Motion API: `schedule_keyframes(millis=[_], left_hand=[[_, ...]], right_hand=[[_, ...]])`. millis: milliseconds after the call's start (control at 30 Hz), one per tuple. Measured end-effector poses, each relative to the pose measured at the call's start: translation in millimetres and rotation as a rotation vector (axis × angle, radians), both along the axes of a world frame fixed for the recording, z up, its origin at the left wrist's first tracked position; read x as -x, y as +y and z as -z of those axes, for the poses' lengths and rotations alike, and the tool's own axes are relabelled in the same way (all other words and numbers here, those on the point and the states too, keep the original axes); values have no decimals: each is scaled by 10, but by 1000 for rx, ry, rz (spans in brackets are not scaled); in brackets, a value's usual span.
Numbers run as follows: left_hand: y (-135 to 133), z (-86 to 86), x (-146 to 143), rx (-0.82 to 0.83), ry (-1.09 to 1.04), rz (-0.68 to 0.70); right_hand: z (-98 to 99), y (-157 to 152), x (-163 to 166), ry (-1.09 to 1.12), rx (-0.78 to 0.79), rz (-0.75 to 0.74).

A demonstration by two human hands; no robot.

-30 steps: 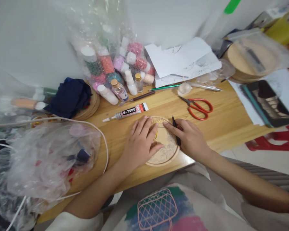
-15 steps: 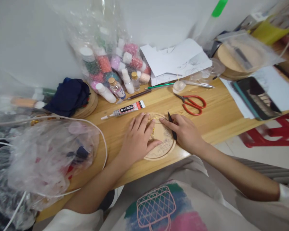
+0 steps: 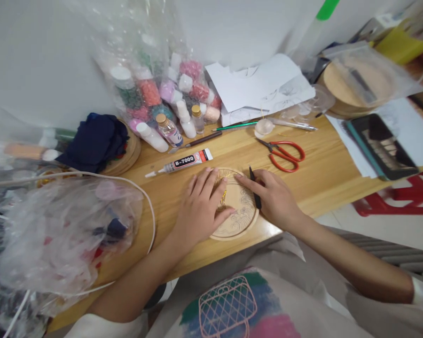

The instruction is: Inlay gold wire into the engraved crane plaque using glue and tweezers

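Note:
A round wooden board (image 3: 238, 220) with an engraved line drawing and a raised rim lies flat near the table's front edge. Gold-coloured strip or wire (image 3: 223, 196) shows on its left part, partly behind my fingers. My left hand (image 3: 201, 204) rests palm down over the board's left side, fingers spread and the thumb stretched across it. At the right rim, my right hand (image 3: 273, 195) is closed around slim black tweezers (image 3: 256, 199), pointed end away from me. Its index fingertip touches the board's upper right.
Beyond the board lie a B-7000 glue tube (image 3: 186, 161), red-handled scissors (image 3: 285, 155) and a dark pen-like tool (image 3: 206, 139). Bagged bottles (image 3: 150, 91) and papers (image 3: 257, 87) line the wall. A phone (image 3: 382, 145) lies right; a plastic bag (image 3: 56, 239) and white cable (image 3: 151, 206) left.
The camera view has shifted slightly. Both hands keep nearly the same places on the board, and the tweezers stay in my right hand.

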State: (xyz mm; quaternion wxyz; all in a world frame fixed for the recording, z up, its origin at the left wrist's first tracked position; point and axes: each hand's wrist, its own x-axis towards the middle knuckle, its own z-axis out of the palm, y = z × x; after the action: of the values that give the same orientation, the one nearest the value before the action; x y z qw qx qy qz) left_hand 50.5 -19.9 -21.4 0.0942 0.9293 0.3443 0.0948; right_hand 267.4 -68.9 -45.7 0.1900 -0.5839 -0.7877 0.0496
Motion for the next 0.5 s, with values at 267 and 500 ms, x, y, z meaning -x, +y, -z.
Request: schedule_keyframes(millis=[267, 500], left_hand=[[5, -4, 10, -3, -13, 11], [13, 0, 21, 1, 4, 22]], right_hand=[[-49, -9, 14, -125, -41, -2], [-130, 7, 20, -187, -39, -29]])
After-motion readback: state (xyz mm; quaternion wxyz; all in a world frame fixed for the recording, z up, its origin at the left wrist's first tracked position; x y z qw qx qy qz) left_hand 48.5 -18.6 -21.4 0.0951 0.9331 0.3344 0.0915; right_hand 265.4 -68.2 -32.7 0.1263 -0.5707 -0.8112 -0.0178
